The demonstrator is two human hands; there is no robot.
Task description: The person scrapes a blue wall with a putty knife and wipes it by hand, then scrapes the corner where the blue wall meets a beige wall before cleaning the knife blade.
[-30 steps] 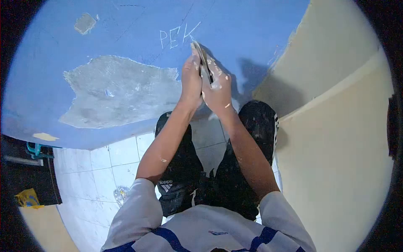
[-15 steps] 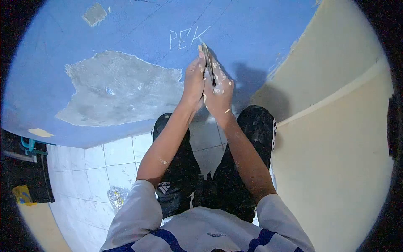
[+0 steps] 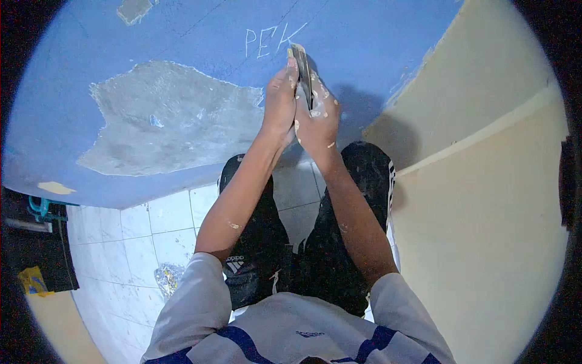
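Observation:
Both hands meet in front of the blue wall point(image 3: 212, 36), around a flat scraper point(image 3: 301, 70) whose tip is right at the painted surface. My left hand point(image 3: 279, 100) is closed on its left side, thumb stretched up along it. From the other side my right hand point(image 3: 319, 121), spotted with pale filler, wraps the scraper; part of the tool is hidden by the fingers. Scratched white letters point(image 3: 267, 41), reading PEK, stand just above the tip. To the left of the hands lies a large rough patch of bare grey plaster point(image 3: 176, 121).
A cream wall point(image 3: 479, 200) rises at the right. White floor tiles point(image 3: 170, 218) run below the blue wall, with a crumpled clear plastic bag point(image 3: 168, 278) by my left sleeve. Dark furniture point(image 3: 48, 255) with a turquoise item point(image 3: 39, 207) stands at far left. My knees are close under my forearms.
The scraper has turned slightly, showing more of its flat face beside the K. The wall and letters sit a little higher in view; both hands keep their hold.

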